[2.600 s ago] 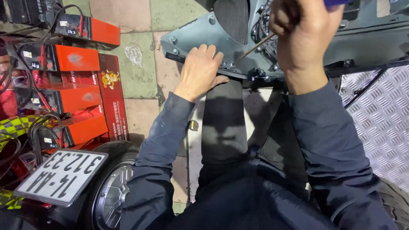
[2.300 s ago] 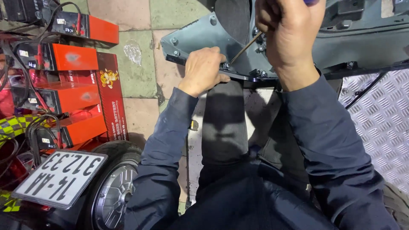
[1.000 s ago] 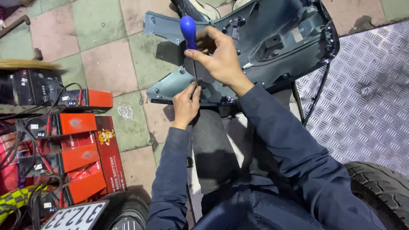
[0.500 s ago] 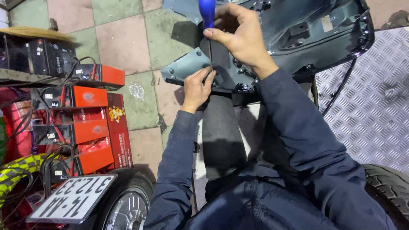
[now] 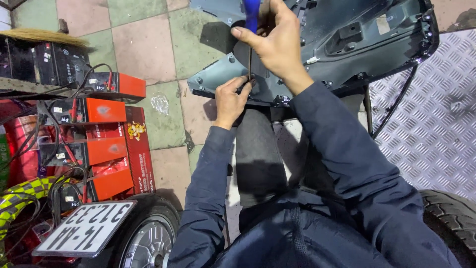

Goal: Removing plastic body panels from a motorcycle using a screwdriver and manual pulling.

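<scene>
My right hand (image 5: 277,42) grips a blue-handled screwdriver (image 5: 251,20) held upright, its shaft pointing down onto a grey plastic scooter body panel (image 5: 347,39). My left hand (image 5: 230,99) rests on the panel's near edge, with its fingertips pinched around the screwdriver's tip. Both arms wear dark blue sleeves. The panel lies across my lap and the floor in front of me, its inner side facing up.
Red and black batteries (image 5: 94,134) with cables are stacked at the left. A wheel (image 5: 148,233) and a white number plate (image 5: 84,228) sit at the lower left. A chequered metal plate (image 5: 431,124) lies at the right, and a tyre (image 5: 451,218) at the lower right.
The view has shifted as my head moved. My right hand brought the screwdriver from slanted to upright over the panel, and my left hand went from lying flat to pinching at the tip.
</scene>
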